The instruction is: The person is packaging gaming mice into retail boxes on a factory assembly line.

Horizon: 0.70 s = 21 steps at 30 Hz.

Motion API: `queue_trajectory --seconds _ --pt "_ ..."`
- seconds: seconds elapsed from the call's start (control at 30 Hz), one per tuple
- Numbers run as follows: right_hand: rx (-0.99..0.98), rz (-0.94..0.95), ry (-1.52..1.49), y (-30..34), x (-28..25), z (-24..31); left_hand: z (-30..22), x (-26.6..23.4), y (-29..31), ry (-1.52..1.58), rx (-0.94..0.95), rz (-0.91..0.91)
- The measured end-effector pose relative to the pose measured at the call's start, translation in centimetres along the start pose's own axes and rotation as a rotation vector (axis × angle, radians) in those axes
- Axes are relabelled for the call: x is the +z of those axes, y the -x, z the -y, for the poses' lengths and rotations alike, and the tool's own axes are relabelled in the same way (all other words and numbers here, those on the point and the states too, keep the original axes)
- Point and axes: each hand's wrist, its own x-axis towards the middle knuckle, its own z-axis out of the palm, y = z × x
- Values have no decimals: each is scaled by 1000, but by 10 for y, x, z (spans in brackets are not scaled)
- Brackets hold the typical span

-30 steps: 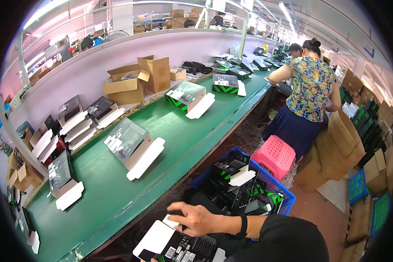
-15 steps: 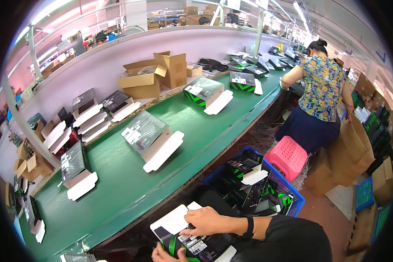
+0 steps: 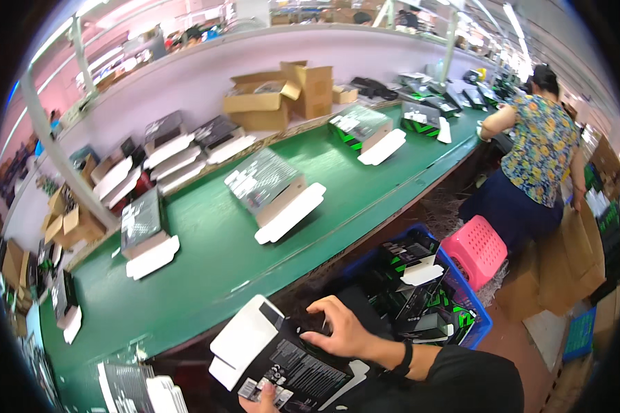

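Near the fingers of the right hand (image 3: 348, 334), a black printed carton (image 3: 306, 372) lay tilted, its white end flaps (image 3: 244, 337) opened out to the left of them. The right thumb and forefinger curved apart with a clear gap between them, by the carton's far edge; whether their tips touched it could not be told. The left hand (image 3: 260, 401) gripped the carton at its near side, the thumb laid on the printed face and the remaining fingers hidden. Behind the right fingers, a black wristband (image 3: 406, 358) circled the wrist. Beyond the fingers of both hands stretched a green workbench (image 3: 207, 248), where a grey-black carton (image 3: 265, 182) rested with its white flap towards them. Left of the left fingers, white-flapped cartons (image 3: 125, 389) stood close together at the bench's near end. To the right of the right fingers sat a blue plastic crate (image 3: 481, 322) heaped with black-and-green cartons (image 3: 412, 306), and past it a pink plastic stool (image 3: 479, 248). Farther off from the fingers on that side, a co-worker in a floral top (image 3: 541, 141) stood at the bench.
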Motion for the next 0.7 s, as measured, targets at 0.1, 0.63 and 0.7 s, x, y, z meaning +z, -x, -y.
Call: queue_trajectory --seconds 0.1,0.63,0.7 --pt "35 382 -429 20 5 -67 26 -6 -4 174 81 -20" --pt "589 777 -727 10 -3 -65 46 -6 -1 191 -15 100" --pt "606 824 -667 15 -7 -64 50 -10 -1 166 -29 67"
